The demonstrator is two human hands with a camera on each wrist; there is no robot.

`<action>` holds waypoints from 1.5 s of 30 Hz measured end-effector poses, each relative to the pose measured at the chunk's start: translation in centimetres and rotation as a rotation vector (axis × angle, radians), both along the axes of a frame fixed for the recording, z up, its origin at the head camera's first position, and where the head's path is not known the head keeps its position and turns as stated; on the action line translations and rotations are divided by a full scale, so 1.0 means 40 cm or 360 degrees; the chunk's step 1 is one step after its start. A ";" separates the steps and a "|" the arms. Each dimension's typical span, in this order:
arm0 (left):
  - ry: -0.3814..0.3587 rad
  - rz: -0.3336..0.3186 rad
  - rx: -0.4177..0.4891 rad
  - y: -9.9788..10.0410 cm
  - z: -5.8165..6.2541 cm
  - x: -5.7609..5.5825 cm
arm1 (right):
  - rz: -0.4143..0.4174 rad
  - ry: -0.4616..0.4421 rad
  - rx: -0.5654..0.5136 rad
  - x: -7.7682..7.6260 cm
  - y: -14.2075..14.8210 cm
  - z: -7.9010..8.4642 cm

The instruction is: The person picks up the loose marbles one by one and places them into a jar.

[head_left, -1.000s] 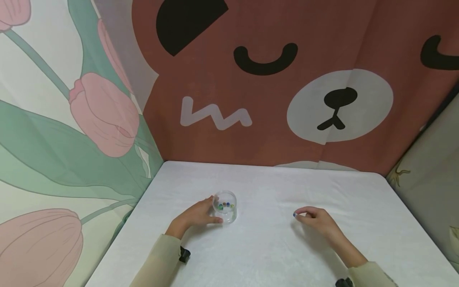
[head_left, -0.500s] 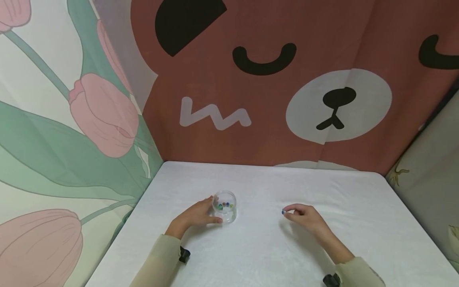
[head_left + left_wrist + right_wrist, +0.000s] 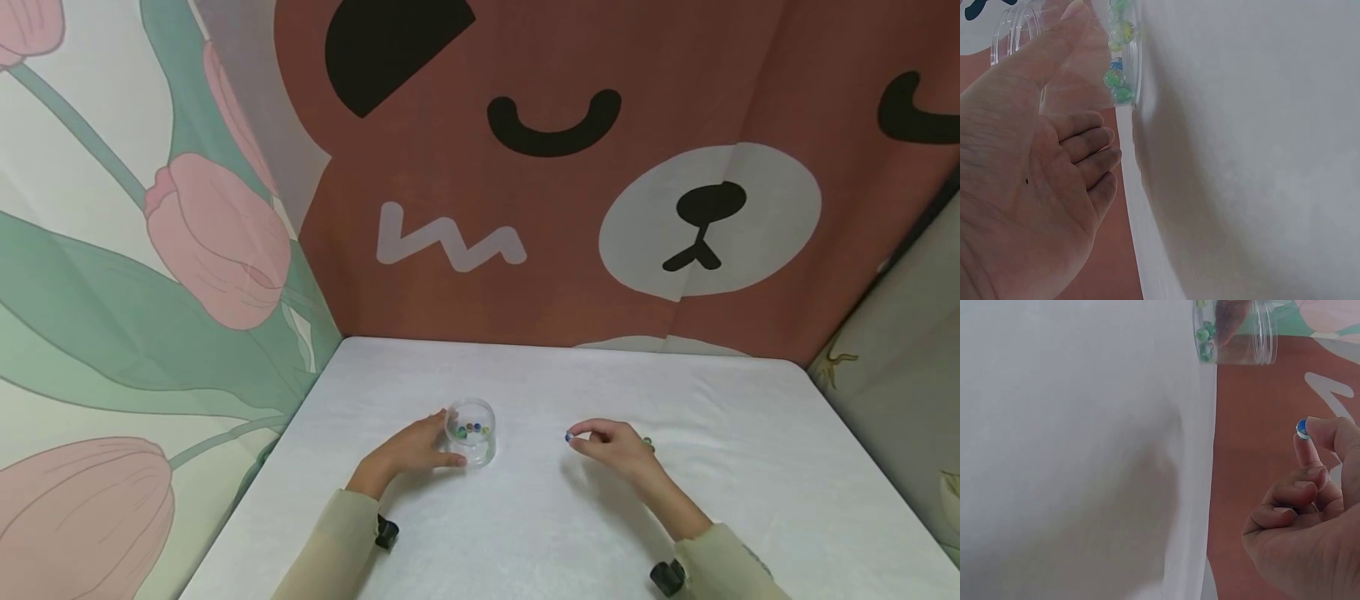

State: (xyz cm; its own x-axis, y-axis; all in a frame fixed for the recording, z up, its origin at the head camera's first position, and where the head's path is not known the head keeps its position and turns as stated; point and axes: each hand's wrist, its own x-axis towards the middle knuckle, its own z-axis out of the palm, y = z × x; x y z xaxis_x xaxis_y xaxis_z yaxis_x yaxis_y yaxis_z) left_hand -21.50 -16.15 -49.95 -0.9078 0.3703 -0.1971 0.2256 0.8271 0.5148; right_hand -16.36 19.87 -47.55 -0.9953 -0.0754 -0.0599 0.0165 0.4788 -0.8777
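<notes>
A clear plastic jar [image 3: 483, 452] stands on the white table with several coloured marbles [image 3: 1116, 78] at its bottom. My left hand [image 3: 415, 446] holds it from the left side, thumb in front and fingertips at the far side near the rim. To the right of the jar, above the table, my right hand [image 3: 615, 446] pinches a blue and clear marble [image 3: 1302, 429] between thumb and forefinger. Its other fingers are curled towards the palm in the right wrist view. In that view the jar's wall [image 3: 1235, 353] is a short way off from the marble.
Green marbles [image 3: 648, 444] lie on the white tabletop [image 3: 525, 533] just behind my right wrist, partly hidden by it. A brown bear-print cloth [image 3: 450, 308] rises at the table's far edge, and a tulip-print cloth [image 3: 217, 242] hangs along the left.
My right hand has moved left towards the jar with the blue marble, uncovering green marbles behind the wrist. The left hand and the jar have stayed in place.
</notes>
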 end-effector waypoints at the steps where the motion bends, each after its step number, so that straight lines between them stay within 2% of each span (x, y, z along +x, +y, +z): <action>1: 0.0000 0.0000 -0.0002 0.000 0.001 0.000 | 0.0007 0.0001 -0.0005 -0.002 -0.005 0.000; 9: 0.0000 0.0010 0.0000 0.004 0.010 0.002 | 0.0077 0.0040 -0.0111 -0.022 -0.052 0.012; 17: 0.0011 -0.0006 0.0004 0.003 0.012 0.003 | 0.0084 0.0021 -0.0179 -0.039 -0.109 0.026; 23: 0.0021 -0.0036 -0.0002 0.001 0.006 0.000 | 0.0079 0.0029 -0.0212 -0.058 -0.155 0.018; 32: 0.0001 -0.0019 0.0011 0.004 0.008 0.003 | 0.0087 0.0021 -0.0242 -0.077 -0.226 0.016; 45: 0.0022 -0.0045 0.0029 -0.003 0.002 0.001 | 0.0146 0.0066 -0.0340 -0.107 -0.302 0.002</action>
